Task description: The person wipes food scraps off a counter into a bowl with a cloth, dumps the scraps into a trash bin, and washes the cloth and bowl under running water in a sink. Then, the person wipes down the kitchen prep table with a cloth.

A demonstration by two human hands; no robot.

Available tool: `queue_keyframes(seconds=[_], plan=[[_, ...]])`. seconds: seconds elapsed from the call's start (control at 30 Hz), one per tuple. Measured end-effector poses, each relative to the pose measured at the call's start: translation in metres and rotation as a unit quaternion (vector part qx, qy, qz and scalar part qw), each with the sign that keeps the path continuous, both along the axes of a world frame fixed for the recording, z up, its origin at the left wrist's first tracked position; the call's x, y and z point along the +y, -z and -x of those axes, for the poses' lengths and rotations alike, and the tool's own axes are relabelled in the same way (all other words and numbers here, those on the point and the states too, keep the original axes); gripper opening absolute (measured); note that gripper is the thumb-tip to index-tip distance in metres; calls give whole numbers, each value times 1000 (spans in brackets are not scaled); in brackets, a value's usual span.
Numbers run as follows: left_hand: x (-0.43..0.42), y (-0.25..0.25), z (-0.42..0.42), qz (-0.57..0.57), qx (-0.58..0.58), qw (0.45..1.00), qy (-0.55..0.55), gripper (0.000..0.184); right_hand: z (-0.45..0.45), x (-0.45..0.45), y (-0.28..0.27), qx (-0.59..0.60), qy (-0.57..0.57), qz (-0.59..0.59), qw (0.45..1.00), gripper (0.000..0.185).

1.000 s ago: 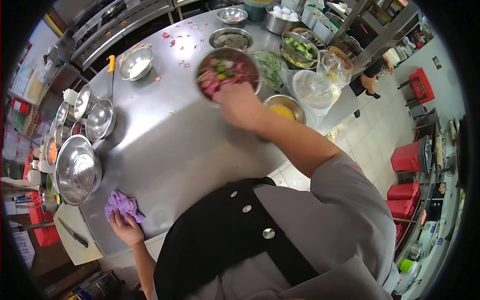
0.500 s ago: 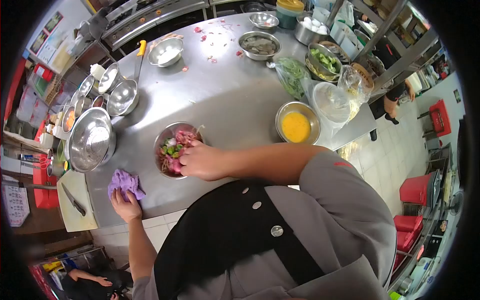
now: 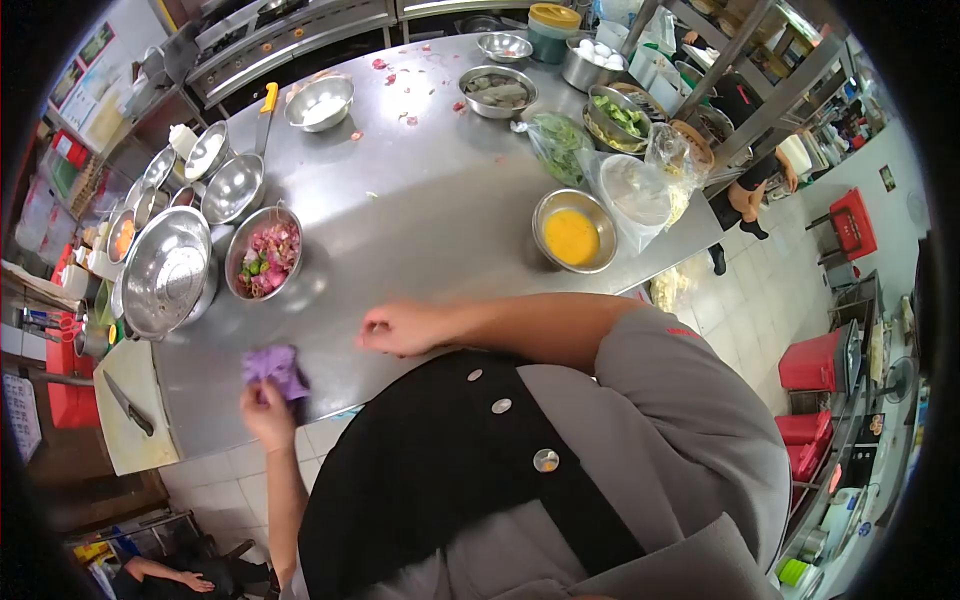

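Note:
My left hand [image 3: 266,415] has its fingers pinched on a crumpled purple cloth [image 3: 276,368] near the table's front edge. Over the steel tabletop in front of my apron is my right hand [image 3: 402,330], slightly blurred, its fingers curled in with nothing visible in them. Beyond and to the left of both hands stands a steel bowl of raw sliced meat [image 3: 268,255] with chopped green and pale pieces in it. Neither hand touches this bowl.
Left of the meat bowl is a large steel bowl [image 3: 168,275]. A knife [image 3: 130,405] lies on a cutting board [image 3: 125,445]. A bowl of beaten egg [image 3: 572,236] and bagged greens [image 3: 560,145] stand to the right. A yellow-handled knife [image 3: 268,105] lies at the back.
The meat bowl has moved left, beside the large steel bowl. My right hand has come out of it and now hovers over the table. The left hand's fingers have drawn together on the cloth.

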State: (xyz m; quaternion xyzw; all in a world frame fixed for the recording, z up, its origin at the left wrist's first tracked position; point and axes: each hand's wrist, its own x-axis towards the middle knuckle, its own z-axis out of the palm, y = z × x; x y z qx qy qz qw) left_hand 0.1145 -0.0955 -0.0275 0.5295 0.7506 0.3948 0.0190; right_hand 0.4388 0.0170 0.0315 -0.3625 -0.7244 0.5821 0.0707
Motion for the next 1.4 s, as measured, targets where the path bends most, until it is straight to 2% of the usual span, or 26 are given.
queue_keyframes(seconds=[0.03, 0.07, 0.1, 0.13, 0.17, 0.23, 0.3, 0.33, 0.37, 0.4, 0.43, 0.53, 0.57, 0.63, 0.77, 0.93, 1.0, 1.07, 1.13, 1.23, 1.33, 1.4], plan=[[3, 1, -19, 8, -142, 988, 65, 23, 1, -4, 0, 13, 62, 137, 989, 63], [6, -16, -50, 55, -256, 961, 91, 17, 3, -11, 2, 22, 117, 276, 954, 73], [8, -30, -79, 24, -226, 955, 193, 13, 3, -15, 1, 74, 114, 324, 936, 83], [11, -57, -108, 60, -258, 927, 265, 15, 0, -13, 8, 147, 106, 387, 904, 76], [18, -90, -125, 55, -186, 908, 370, 22, 4, -15, 8, 298, 118, 363, 875, 75], [28, -107, -123, -38, -38, 918, 392, 28, -21, -6, -8, 256, 142, 406, 866, 50], [39, -97, -89, -38, -16, 951, 306, 34, -50, -24, -74, 67, 247, 219, 941, 38], [42, -90, -68, -10, 0, 974, 225, 35, -62, -31, -76, 71, 234, 101, 964, 35], [43, -81, -47, 17, 19, 989, 147, 36, -75, -40, -76, 80, 219, -21, 972, 34], [43, -68, -25, 25, 60, 993, 98, 38, -90, -44, -76, 29, 141, -207, 968, 31], [41, -54, -6, 29, 103, 993, 51, 39, -103, -48, -75, -18, 58, -388, 920, 32], [31, -9, 19, 43, 163, 985, -25, 38, -121, -73, -68, -133, 36, -418, 898, 38], [27, 0, 21, 56, 190, 980, -23, 38, -128, -75, -52, -136, 3, -424, 895, 41], [29, -7, 17, 64, 182, 981, -12, 36, -142, -79, -9, -141, -66, -436, 886, 47], [27, -6, 20, 66, 175, 982, -9, 33, -114, -66, 24, -180, -135, -456, 861, 59], [24, -9, 19, 56, 171, 983, -26, 32, 1, -10, 25, -92, -151, -469, 865, 59], [25, -6, 21, 53, 153, 987, -13, 34, 40, 9, 36, -90, -171, -524, 830, 57], [25, -2, 22, 30, 148, 989, -8, 31, 68, 25, 44, -45, -155, -532, 832, 56], [25, -5, 18, 29, 150, 988, -11, 28, 87, 29, 20, -96, -166, -509, 839, 53], [25, -13, 16, 31, 149, 988, -11, 27, 92, 35, 8, -128, -155, -407, 891, 53], [25, -11, 17, 30, 136, 990, -11, 26, 72, 36, -1, -56, -23, -331, 942, 55], [25, -10, 16, 32, 145, 989, -20, 26, 49, 40, -36, -49, 92, -191, 976, 56]])
